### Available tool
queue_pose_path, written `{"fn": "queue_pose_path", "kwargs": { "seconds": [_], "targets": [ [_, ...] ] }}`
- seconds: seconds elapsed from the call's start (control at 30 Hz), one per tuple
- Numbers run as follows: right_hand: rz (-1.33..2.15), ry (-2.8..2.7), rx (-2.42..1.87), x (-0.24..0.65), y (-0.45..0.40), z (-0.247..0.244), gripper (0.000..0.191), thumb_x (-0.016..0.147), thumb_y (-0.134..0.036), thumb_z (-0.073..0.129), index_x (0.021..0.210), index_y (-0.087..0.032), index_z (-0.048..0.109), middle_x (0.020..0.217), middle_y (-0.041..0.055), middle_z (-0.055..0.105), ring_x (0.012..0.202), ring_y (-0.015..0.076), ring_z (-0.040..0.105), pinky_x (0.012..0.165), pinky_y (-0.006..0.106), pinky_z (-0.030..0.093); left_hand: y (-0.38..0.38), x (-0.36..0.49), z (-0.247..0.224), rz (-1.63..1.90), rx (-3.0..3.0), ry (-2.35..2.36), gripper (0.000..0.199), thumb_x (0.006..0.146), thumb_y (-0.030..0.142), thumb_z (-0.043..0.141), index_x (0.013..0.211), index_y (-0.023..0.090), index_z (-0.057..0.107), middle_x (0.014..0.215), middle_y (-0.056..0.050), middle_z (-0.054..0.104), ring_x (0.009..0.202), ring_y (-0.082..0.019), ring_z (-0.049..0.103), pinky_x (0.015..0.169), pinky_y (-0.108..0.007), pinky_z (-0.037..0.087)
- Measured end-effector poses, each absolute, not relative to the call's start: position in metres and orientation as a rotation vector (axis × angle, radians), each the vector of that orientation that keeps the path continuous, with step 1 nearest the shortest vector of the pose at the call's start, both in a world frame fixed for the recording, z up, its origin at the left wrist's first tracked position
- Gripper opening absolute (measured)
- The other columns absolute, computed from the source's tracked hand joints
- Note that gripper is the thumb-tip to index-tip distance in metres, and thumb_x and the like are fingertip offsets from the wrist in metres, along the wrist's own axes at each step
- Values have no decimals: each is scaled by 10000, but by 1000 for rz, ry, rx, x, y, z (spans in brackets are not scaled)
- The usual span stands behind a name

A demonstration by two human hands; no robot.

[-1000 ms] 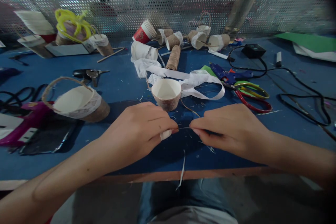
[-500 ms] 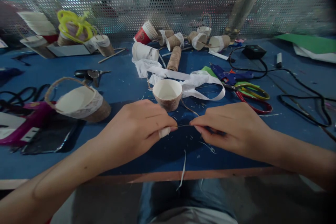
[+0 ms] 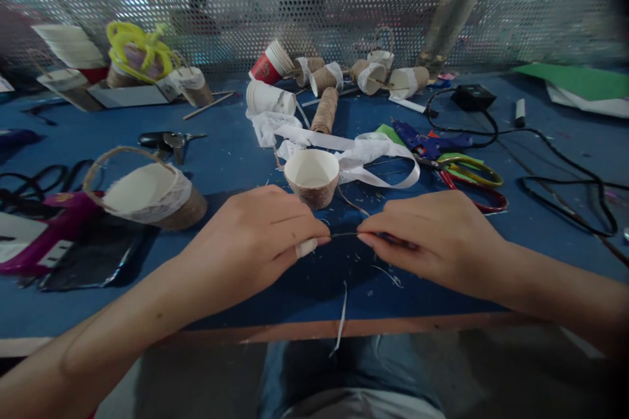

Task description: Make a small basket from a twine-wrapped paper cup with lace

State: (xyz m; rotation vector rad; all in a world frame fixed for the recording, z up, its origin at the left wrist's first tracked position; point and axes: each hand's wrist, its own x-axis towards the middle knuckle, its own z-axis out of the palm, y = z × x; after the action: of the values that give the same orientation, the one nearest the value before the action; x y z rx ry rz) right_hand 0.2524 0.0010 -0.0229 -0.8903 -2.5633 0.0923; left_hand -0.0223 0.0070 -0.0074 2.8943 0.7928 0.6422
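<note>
A thin brown cord [image 3: 344, 234] stretches between my two hands near the table's front edge. My left hand [image 3: 265, 242] pinches one end; a white wrap circles one of its fingers. On the other side, my right hand [image 3: 432, 239] pinches the cord between thumb and fingertips. Just beyond the hands stands a small cup wrapped in brown twine [image 3: 312, 177], its white inside showing. A strand runs from near this cup toward my right hand. White ribbon and lace [image 3: 378, 157] lie behind and beside the cup.
At left are a lace-trimmed basket [image 3: 147, 196] and a magenta glue gun [image 3: 63, 229]. Scissors [image 3: 472, 170] and a blue glue gun [image 3: 432, 141] lie at right, near black cables. Wrapped cups, a twine roll [image 3: 325, 110] and stacked paper cups [image 3: 272, 62] are behind.
Both hands keep their pinch on the cord. The fingertips of my right hand have shifted very slightly to the right, and its lower fingers are drawn in a little closer.
</note>
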Motion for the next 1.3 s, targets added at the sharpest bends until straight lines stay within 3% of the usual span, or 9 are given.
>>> {"fn": "queue_pose_path", "kwargs": {
  "seconds": [0.2, 0.67, 0.83, 1.1, 1.3],
  "targets": [
    [171, -2533, -895, 259, 7, -19, 184, 1035, -256, 541, 1052, -215, 720, 862, -9, 772, 753, 135, 716, 605, 269, 371, 12, -34, 3, 635, 2927, 847, 201, 1045, 237, 522, 1008, 231, 719, 929, -14, 771, 827, -211, 693, 767, -347, 483],
    [109, -2623, -931, 252, 0, -26, 280, 1075, -292, 453, 1069, -215, 722, 797, -21, 726, 688, 125, 659, 568, 310, 289, 4, -19, -10, 687, 3091, 815, 208, 1046, 212, 504, 986, 200, 703, 903, -48, 770, 824, -223, 704, 775, -382, 531],
    [120, -2628, -919, 248, -4, -26, 300, 1068, -284, 443, 989, -210, 723, 724, -30, 661, 648, 124, 622, 556, 318, 267, 2, -15, -13, 716, 3085, 779, 198, 1045, 200, 509, 980, 192, 696, 898, -39, 776, 809, -216, 708, 754, -384, 541],
    [206, -2589, -902, 251, 1, -24, 250, 1065, -278, 470, 1069, -206, 710, 839, -25, 720, 729, 129, 658, 606, 298, 316, 3, -18, -6, 748, 3089, 809, 203, 1055, 191, 507, 962, 198, 688, 900, -29, 771, 853, -205, 702, 780, -371, 518],
    [109, -2608, -891, 251, 1, -25, 323, 1076, -285, 432, 977, -194, 725, 709, -23, 630, 634, 129, 585, 559, 316, 249, 2, -18, -8, 768, 3111, 807, 194, 1049, 199, 521, 968, 188, 697, 882, -33, 769, 842, -214, 699, 779, -378, 527]
  ]
}}
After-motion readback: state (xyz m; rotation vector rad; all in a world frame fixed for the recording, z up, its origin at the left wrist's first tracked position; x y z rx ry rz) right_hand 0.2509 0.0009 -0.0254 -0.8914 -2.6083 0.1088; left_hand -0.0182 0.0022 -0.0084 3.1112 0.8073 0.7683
